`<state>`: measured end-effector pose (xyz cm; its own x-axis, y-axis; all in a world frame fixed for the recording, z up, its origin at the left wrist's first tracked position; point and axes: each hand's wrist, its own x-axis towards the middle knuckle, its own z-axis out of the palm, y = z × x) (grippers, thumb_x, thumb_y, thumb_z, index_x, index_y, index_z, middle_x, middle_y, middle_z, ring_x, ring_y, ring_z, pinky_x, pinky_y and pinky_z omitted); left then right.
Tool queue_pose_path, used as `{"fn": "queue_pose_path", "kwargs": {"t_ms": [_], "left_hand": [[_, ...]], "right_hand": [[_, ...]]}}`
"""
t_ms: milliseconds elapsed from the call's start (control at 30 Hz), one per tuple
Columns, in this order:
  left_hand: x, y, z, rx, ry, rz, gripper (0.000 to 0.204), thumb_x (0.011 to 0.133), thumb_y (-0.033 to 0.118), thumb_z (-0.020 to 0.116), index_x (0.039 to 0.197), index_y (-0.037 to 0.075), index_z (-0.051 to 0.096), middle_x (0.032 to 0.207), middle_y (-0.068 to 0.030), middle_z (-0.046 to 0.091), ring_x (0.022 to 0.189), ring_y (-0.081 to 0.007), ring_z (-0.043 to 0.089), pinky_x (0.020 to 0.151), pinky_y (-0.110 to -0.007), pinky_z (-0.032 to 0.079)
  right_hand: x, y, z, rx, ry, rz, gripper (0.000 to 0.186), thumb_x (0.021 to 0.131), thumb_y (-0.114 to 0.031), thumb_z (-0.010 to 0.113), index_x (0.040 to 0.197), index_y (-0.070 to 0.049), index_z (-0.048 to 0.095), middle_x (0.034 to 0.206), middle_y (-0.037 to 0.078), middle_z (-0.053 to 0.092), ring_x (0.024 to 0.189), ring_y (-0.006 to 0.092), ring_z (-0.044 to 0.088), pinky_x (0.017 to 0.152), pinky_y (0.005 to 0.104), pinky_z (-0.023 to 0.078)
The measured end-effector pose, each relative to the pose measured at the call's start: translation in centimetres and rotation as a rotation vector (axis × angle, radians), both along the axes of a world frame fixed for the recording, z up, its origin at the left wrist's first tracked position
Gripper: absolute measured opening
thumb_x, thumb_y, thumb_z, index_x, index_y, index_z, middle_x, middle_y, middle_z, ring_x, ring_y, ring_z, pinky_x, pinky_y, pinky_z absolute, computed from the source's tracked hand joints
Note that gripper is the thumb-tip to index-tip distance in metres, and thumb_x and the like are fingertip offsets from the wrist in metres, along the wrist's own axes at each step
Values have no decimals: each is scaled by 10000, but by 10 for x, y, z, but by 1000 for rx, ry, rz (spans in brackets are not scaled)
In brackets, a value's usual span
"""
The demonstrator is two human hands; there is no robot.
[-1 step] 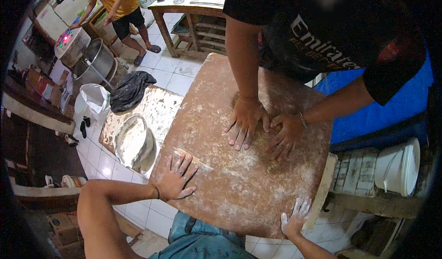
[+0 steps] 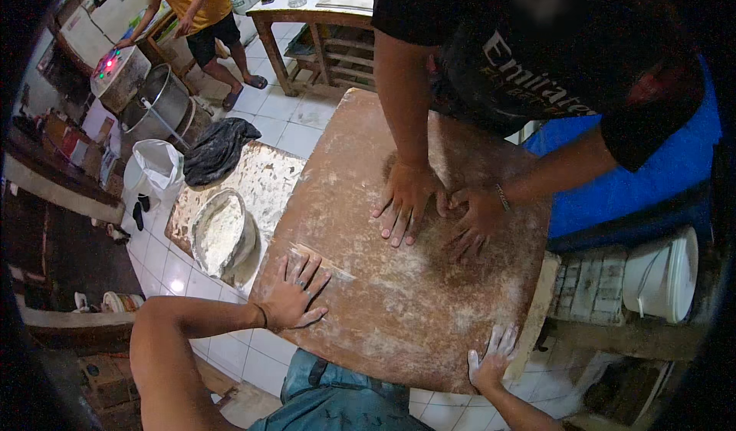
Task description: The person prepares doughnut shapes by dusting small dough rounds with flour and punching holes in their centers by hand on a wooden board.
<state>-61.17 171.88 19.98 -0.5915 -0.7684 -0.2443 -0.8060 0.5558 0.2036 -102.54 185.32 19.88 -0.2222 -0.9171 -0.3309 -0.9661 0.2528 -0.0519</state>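
Before me stands a brown tabletop (image 2: 414, 308) dusted with white powder. My left hand (image 2: 290, 294) lies flat on its near left edge, fingers spread, beside a pale worn patch in the surface. At the near right corner my right hand (image 2: 494, 360) rests with its fingers stretched out and whitened by powder. Neither hand holds anything. Across the table, a co-worker in a dark shirt leans over it, with one hand (image 2: 410, 199) and the other hand (image 2: 475, 220) pressed flat near the middle.
Left of the table, a bowl of white powder (image 2: 222, 235) sits on a low dusty board (image 2: 268, 174) beside a black cloth (image 2: 218, 151). A white lidded bucket (image 2: 661, 276) stands at right. Another person in a yellow shirt (image 2: 201, 2) stands by a large metal pot (image 2: 162, 105).
Hardly anything differs. The co-worker's upper body has shifted very slightly; both my hands stay where they were on the tabletop.
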Motion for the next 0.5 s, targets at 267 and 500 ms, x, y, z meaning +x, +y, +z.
{"fn": "queue_pose_path", "kwargs": {"t_ms": [267, 500], "left_hand": [[-5, 11, 5, -106, 33, -71, 576, 859, 416, 358, 1314, 70, 287, 1370, -232, 193, 1271, -407, 158, 979, -597, 123], [-73, 57, -1, -14, 163, -384, 530, 864, 400, 354, 1329, 159, 276, 1409, -136, 168, 1280, -366, 175, 955, -641, 122]], "right_hand": [[2, -6, 12, -115, 60, 55, 713, 773, -353, 518, 1327, -8, 231, 1382, 261, 124, 1283, 411, 82, 1020, 538, 27], [108, -17, 14, -42, -120, 492, 725, 766, -498, 476, 1317, -60, 305, 1370, 272, 157, 1282, 433, 51, 962, 634, -11]]}}
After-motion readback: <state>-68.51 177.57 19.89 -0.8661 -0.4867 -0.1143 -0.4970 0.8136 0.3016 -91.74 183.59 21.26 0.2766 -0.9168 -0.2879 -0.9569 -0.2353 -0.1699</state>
